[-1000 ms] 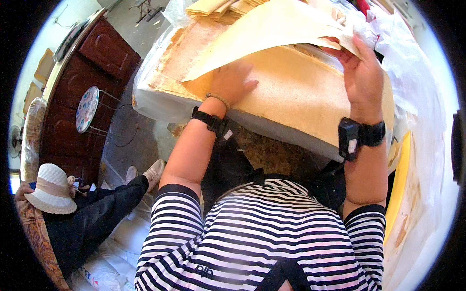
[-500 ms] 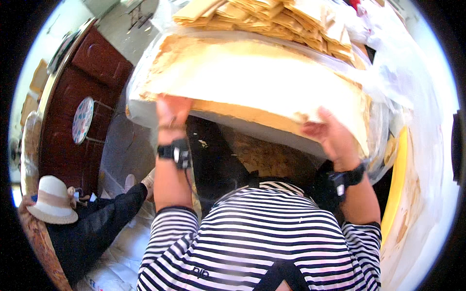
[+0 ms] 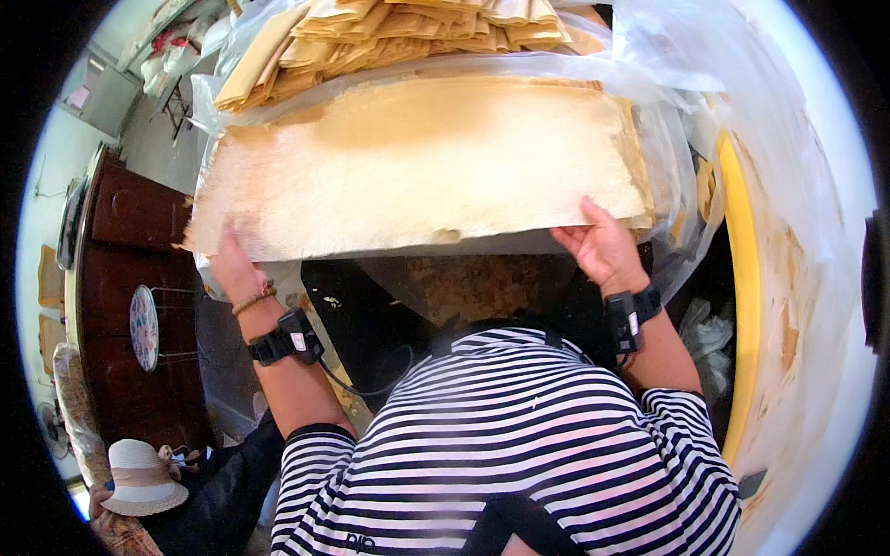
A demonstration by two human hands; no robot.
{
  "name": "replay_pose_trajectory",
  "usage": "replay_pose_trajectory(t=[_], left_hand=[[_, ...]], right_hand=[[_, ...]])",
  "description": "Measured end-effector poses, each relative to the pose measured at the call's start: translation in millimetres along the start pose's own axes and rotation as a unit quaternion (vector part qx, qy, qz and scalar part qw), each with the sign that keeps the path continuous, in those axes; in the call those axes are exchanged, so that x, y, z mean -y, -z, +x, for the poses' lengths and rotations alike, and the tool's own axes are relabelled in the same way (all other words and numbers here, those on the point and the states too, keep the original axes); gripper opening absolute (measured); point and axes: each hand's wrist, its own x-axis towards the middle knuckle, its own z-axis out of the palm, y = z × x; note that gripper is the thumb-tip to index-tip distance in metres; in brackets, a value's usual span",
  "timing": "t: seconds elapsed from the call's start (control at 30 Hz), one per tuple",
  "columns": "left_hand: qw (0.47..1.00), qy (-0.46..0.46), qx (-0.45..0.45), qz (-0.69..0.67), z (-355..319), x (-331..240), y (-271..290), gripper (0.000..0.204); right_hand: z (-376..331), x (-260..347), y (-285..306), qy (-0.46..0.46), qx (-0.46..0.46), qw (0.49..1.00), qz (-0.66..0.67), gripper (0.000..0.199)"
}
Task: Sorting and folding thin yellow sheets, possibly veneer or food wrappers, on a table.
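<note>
A large, thin cream-tan sheet (image 3: 417,176) with ragged edges spreads across the top of a low pile wrapped in clear plastic. My left hand (image 3: 237,271) pinches its near edge by the left end, the fingers partly hidden. Towards the right end, my right hand (image 3: 603,248) has the same edge, thumb on top and fingers at the underside. Between my hands the near edge hangs slightly forward of the pile. Other tan layers (image 3: 638,176) show beneath the sheet's right end.
Folded tan sheets (image 3: 399,42) lie heaped behind the pile. Clear plastic film (image 3: 681,185) and a yellow edge strip (image 3: 742,306) are on the right. To the left are a dark wooden cabinet (image 3: 120,324), a round stool (image 3: 145,329) and a seated person wearing a pale hat (image 3: 139,468).
My left hand has moved outward to the left, so my hands are farther apart. The sheet's left end now reaches farther left, and its near edge is drawn straighter.
</note>
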Motion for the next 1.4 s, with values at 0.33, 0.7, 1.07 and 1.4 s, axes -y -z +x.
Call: replay_pose_trajectory(t=[0.33, 0.7, 1.07, 1.4], left_hand=[[0.669, -0.578, 0.245, 0.398, -210.2, -23.9, -249.6, 0.039], [0.61, -0.448, 0.529, 0.385, -279.3, 95.5, -283.0, 0.035], [0.554, -0.371, 0.644, 0.375, -277.2, 83.1, -264.1, 0.055], [0.576, -0.416, 0.556, 0.431, -265.8, 68.8, -226.3, 0.04]], right_hand=[[-3.5, -31.5, 1.5, -0.037, 0.194, 0.98, 0.028, 0.036], [-14.2, -26.0, 40.1, -0.035, 0.319, 0.944, 0.078, 0.036], [-6.5, -17.0, 58.0, -0.023, 0.184, 0.974, 0.131, 0.026], [-38.0, -26.6, 34.5, -0.028, 0.155, 0.988, -0.006, 0.035]])
